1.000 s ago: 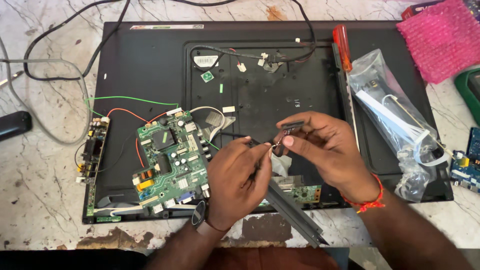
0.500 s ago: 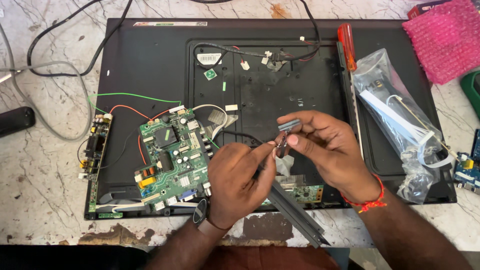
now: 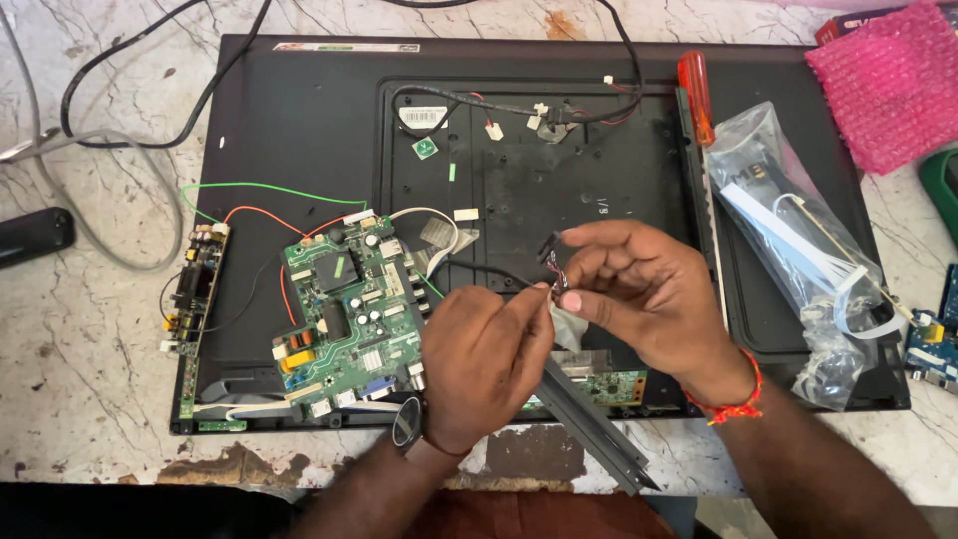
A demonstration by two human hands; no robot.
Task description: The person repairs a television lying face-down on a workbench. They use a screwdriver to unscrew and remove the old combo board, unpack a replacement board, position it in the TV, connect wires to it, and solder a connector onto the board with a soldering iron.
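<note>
1. Head view: both hands are seen over the back of a black flat-panel television point(image 3: 299, 110), which is laid face down on a marble-patterned worktop point(image 3: 70, 399).
2. A small wire connector point(image 3: 555, 268) with thin multicoloured leads is pinched between the fingertips of both hands, above the recessed centre of the panel.
3. Left hand point(image 3: 484, 364): fingers are curled, thumb and forefinger closed on the near end of the connector. A dark watch is worn at the wrist.
4. Right hand point(image 3: 649, 294): thumb and fingers are closed on the far end of the connector; a red thread band is seen at the wrist.
5. A thin black cable point(image 3: 479, 269) is seen running from the connector leftward toward the green main circuit board point(image 3: 349, 314), which lies on the panel just left of the left hand.
6. A narrow side board point(image 3: 195, 289) is placed near the panel's left edge, joined to the main board by red and green wires.
7. A dark metal bracket point(image 3: 589, 429) is partly hidden under the left hand and extends past the panel's near edge.
8. An orange-handled screwdriver point(image 3: 696, 95) and a clear plastic bag of cables point(image 3: 798, 230) are noted on the panel's right side, well apart from the hands.
9. A pink bubble-wrap sheet point(image 3: 888, 85) is noted at upper right, and a black remote control point(image 3: 35, 235) at far left on the worktop.
</note>
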